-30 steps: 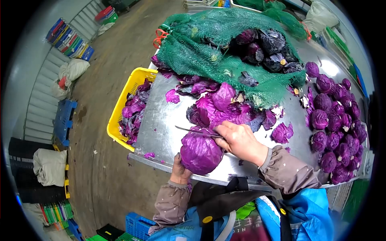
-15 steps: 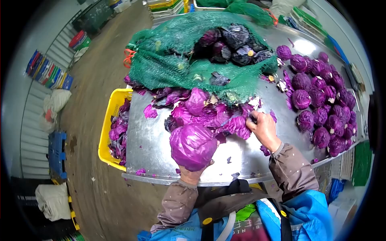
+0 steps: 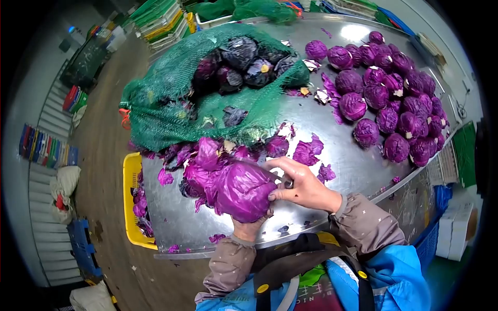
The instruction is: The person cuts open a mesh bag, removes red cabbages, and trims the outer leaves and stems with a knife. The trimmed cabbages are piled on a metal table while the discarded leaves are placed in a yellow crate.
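Note:
A large, shiny red cabbage (image 3: 244,189) rests in my left hand (image 3: 248,228), which cups it from below; most of its fingers are hidden under the head. My right hand (image 3: 306,187) is at the cabbage's right side, thumb and forefinger curled against its outer leaves. Behind the cabbage, loose purple leaves (image 3: 207,155) lie heaped along the front of a green mesh bag (image 3: 155,116). Dark, untrimmed cabbages (image 3: 238,54) show through the bag's opening.
Many smaller trimmed cabbages (image 3: 376,96) are grouped on the right of the metal table (image 3: 321,135). A yellow crate (image 3: 129,207) with purple leaves stands by the table's left edge. Stacked crates (image 3: 158,23) are at the back left.
My right hand has come from the loose leaves on the table to the cabbage and now touches it. The left hand still holds the cabbage. The camera view has turned.

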The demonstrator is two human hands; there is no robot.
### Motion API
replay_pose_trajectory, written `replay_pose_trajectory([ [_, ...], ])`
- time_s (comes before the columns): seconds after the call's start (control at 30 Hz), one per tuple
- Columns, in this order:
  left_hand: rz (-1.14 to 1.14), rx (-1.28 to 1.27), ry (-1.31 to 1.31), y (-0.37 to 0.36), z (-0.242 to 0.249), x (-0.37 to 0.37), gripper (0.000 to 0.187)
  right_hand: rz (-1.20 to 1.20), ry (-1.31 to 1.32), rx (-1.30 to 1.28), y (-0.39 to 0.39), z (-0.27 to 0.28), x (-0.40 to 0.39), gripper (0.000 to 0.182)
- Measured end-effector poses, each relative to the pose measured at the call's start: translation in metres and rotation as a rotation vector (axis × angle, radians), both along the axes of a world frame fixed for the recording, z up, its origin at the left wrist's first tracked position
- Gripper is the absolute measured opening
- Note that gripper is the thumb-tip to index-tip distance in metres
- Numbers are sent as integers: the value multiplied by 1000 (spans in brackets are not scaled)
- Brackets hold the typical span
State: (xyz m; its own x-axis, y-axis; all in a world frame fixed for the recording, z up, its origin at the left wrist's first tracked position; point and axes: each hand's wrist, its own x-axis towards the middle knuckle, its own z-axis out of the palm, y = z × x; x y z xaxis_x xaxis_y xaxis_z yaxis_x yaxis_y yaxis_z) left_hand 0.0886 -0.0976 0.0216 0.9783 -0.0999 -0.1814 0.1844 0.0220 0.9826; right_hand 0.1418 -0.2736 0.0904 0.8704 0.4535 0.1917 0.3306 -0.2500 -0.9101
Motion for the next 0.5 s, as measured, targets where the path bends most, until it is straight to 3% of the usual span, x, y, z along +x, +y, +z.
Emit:
replay_pose_trajectory([
  [0.07,-47,218,-366,-2,-40,-1,94,-73,121,-4,-18,-3,2,35],
  [0.13,-38,157,-278,-15,-40,1,97,-110,207,41,-35,-5,-1,25],
  [0.23,-13,43,-280,-42,-15,13,87,-169,-112,-31,-55,5,-8,32],
  [0.27,-86,253,-401,-48,-8,22,84,-150,-212,-21,-59,11,-6,38],
  [0.37,-190,335,-503,-78,6,38,79,-168,-238,-158,-84,3,-7,37],
  [0.4,-280,357,-521,-87,5,43,67,-187,-250,-150,-93,0,-7,34],
  [0.47,-216,-485,189,-113,12,47,65,-257,-268,-176,-116,-2,-12,29],
  [0.5,-174,-1061,667,-118,8,59,68,-282,-274,-210,-128,-7,-14,27],
])
